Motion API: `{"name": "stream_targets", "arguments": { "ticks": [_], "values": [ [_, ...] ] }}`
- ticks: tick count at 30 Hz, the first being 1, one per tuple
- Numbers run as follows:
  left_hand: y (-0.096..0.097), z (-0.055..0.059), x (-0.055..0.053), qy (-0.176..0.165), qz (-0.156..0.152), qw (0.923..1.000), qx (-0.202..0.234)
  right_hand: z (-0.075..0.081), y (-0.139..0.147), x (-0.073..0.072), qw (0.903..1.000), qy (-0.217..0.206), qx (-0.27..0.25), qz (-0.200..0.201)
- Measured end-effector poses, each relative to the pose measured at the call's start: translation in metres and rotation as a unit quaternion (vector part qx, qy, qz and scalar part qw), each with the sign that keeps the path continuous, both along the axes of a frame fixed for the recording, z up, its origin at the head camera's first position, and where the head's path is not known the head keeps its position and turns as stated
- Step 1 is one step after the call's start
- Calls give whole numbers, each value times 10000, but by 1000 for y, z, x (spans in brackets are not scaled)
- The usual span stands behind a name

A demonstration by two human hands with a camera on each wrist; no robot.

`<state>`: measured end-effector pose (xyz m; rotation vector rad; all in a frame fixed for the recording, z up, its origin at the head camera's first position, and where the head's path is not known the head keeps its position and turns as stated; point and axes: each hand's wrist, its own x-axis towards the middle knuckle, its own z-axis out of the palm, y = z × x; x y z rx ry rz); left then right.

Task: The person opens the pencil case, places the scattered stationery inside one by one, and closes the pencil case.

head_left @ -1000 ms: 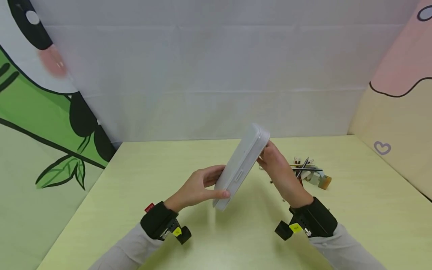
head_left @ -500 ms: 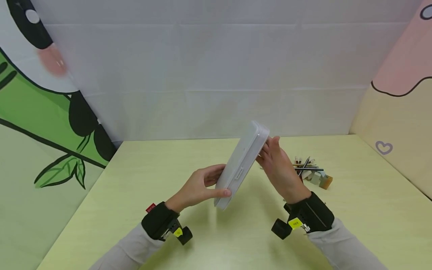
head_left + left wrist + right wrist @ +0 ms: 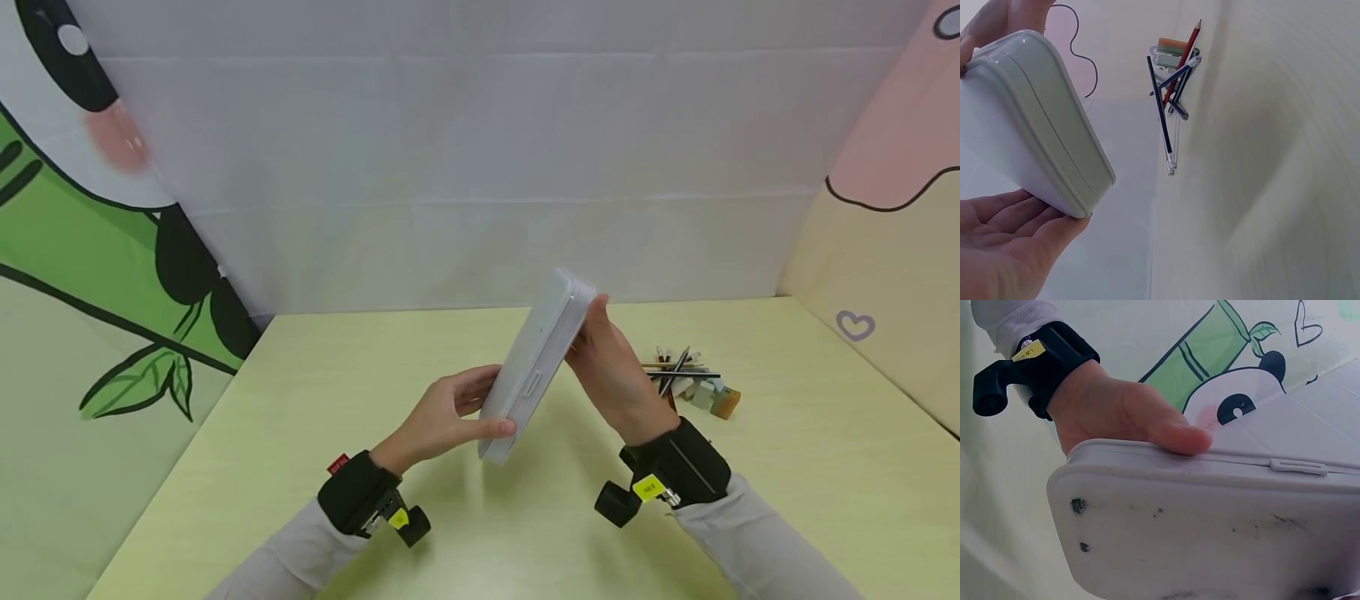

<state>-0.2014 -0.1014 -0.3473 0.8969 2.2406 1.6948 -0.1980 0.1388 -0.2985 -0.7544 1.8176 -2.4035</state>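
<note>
A white plastic pencil case [image 3: 532, 367], with a small latch [image 3: 1299, 467] on its edge, is held tilted above the table. My left hand [image 3: 442, 421] grips its lower end, thumb across the latch-side edge and fingers behind. Touching the upper end, my right hand [image 3: 618, 379] has its thumb pointing up beside the case; its fingers are mostly hidden behind the case. The right wrist view shows a broad face of the case with dark smudges. Its lid is shut.
Pencils [image 3: 678, 373] lie in a loose pile on the pale table [image 3: 337, 358], right of the hands. Small blocks, one an orange-and-green block [image 3: 724, 404], sit beside them. A grey-white backdrop [image 3: 465, 150] and printed side panels surround the table.
My right hand has shifted slightly up and left along the case, and its thumb has moved from the case's edge to an upright pose. The left hand and case have barely moved.
</note>
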Motion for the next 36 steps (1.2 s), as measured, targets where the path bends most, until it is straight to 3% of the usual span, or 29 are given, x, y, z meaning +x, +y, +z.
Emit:
{"name": "stream_targets", "arguments": {
  "ticks": [12, 27, 36],
  "values": [
    [2, 3, 4, -48, -77, 10000, -8, -5, -4, -8, 9994, -255, -217, -111],
    [7, 2, 10, -232, -121, 9996, -81, -11, -4, -6, 9953, -631, -537, -494],
    [8, 0, 11, -401, -312, 9987, 34, -14, -2, -5, 9931, -765, -611, -646]
  ]
}}
